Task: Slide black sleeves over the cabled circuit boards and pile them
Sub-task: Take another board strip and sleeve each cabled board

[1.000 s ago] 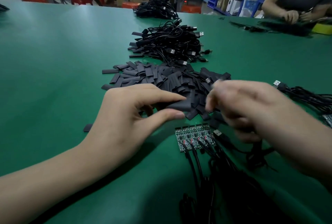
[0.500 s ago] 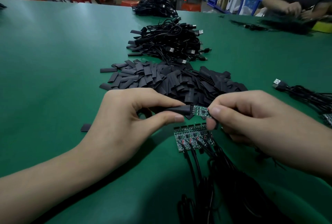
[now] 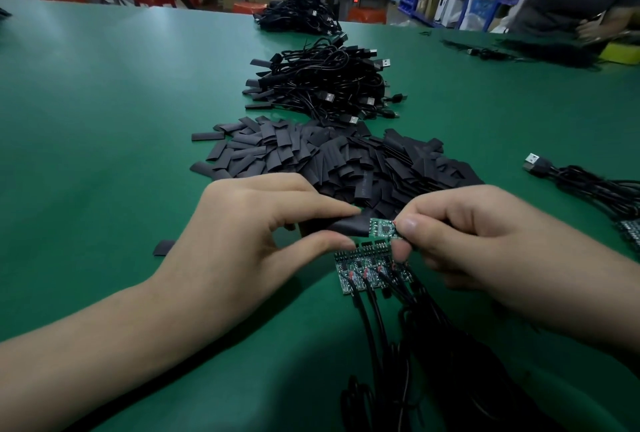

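L hand [image 3: 242,241] pinches sleeve [image 3: 346,226], R hand [image 3: 485,248] pinches board [image 3: 382,227] at its mouth, mid-bench near front edge; risk: board corner snags sleeve lip if tilted, sleeve buckles.

Dim overhead light (edges warped)

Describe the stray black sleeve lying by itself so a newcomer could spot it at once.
On the green table, find the big heap of black sleeves in the middle. Nearer the camera and left of the left hand lies the stray sleeve. Unlike the heaped ones, it lies flat and alone, touching nothing.
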